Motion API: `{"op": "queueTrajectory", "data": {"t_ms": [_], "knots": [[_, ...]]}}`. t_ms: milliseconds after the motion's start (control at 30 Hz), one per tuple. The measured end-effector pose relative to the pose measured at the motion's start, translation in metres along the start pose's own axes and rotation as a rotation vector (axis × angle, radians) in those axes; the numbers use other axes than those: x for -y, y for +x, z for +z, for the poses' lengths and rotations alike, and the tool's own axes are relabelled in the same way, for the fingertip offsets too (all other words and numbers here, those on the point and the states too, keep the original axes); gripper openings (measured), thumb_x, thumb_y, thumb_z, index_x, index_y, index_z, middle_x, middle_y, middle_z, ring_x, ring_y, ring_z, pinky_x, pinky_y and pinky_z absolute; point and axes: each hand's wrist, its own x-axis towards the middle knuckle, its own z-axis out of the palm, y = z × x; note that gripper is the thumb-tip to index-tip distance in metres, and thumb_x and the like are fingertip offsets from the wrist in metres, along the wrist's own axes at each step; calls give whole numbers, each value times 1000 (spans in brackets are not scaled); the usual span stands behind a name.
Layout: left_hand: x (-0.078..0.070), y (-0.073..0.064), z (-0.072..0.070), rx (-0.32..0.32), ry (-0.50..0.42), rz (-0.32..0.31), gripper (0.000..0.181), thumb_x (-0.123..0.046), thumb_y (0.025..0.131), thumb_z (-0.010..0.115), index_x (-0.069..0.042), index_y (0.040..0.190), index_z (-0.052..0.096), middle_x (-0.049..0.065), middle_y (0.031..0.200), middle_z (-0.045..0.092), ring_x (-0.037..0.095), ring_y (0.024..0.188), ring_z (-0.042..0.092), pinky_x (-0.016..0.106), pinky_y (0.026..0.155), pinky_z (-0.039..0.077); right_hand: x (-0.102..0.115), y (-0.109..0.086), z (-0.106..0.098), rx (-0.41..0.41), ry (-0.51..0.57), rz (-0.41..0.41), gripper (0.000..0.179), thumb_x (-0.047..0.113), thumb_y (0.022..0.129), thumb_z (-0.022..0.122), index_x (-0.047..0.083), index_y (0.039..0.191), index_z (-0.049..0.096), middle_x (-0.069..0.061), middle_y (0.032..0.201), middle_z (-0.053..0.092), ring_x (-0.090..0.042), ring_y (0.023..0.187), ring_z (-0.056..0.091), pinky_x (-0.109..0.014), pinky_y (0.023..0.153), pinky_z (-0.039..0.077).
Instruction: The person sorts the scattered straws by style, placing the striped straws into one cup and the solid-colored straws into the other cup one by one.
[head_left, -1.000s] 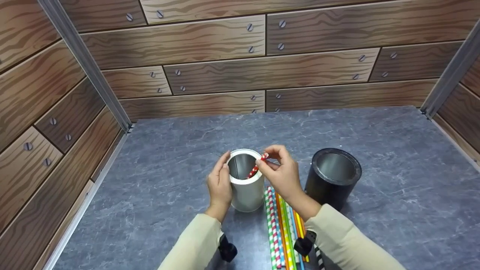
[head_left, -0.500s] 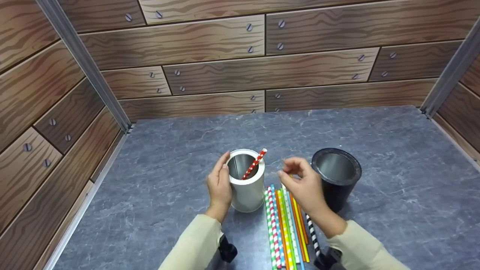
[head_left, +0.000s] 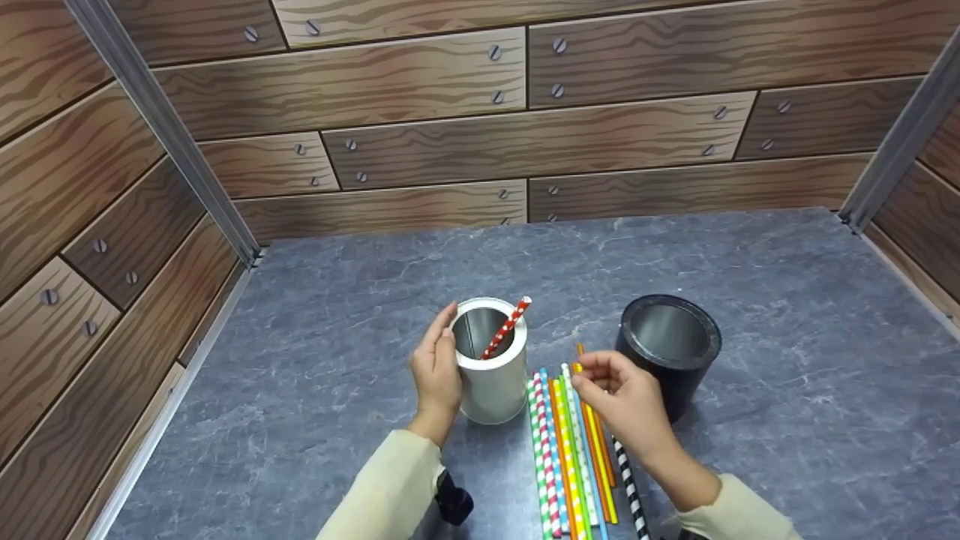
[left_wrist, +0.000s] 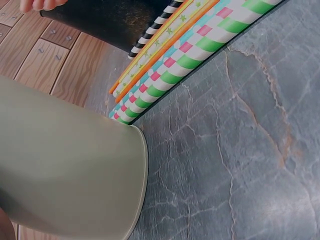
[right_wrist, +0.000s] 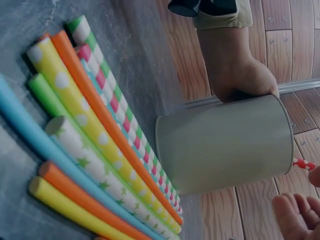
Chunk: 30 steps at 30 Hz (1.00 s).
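Observation:
A pale can [head_left: 491,390] stands upright on the table. A red straw with white dots [head_left: 507,327] leans inside it, its top above the rim. My left hand [head_left: 436,375] rests on the can's left side, fingers lying straight up to the rim. To the right of the can, a row of paper straws [head_left: 566,457] lies on the table, striped, dotted, starred and plain. My right hand [head_left: 630,401] hovers over their far ends with loosely bent fingers and nothing between them. Its fingertips overlap the tip of an orange straw [head_left: 580,349] in the head view.
A black can [head_left: 671,337] stands upright behind the right hand. A black-and-white striped straw [head_left: 630,484] lies apart at the row's right. Wood-patterned walls [head_left: 420,90] with metal corner posts enclose the grey marbled table [head_left: 337,315].
My right hand has let go of the red dotted straw, which now leans in the pale can, and has moved right and nearer over the straw row. The left hand stays at the can.

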Motion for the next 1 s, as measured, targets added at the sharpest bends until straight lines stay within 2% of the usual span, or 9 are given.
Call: {"op": "queueTrajectory", "data": {"t_ms": [400,667,800,1000], "knots": [[1,0,-1,-9,14,29,35,-1,93,39,4,123,56,17,125,58,28,120,51,37,102,41,-26,-15,-21,85,-239,127,20,8,73,74,-1,91,69,-5,75,69,-8,62,61,-18,59,51],[0,0,-1,-11,19,43,35,-1,93,39,5,122,56,18,124,58,29,119,52,37,102,41,-41,-20,-29,196,-402,125,32,15,71,78,-2,96,68,-7,78,69,-18,69,67,-27,62,55],[1,0,-1,-1,11,35,35,-1,93,38,5,123,56,18,125,57,28,120,51,36,102,41,-45,-21,-31,214,-484,135,32,20,69,80,1,92,68,-3,74,67,-16,68,65,-28,61,53],[2,0,-2,5,-1,20,35,-2,94,38,4,124,55,17,126,57,27,120,51,34,103,41,-51,-19,-33,258,-541,143,36,25,66,82,2,89,67,2,70,63,-13,64,59,-28,57,48]]}}
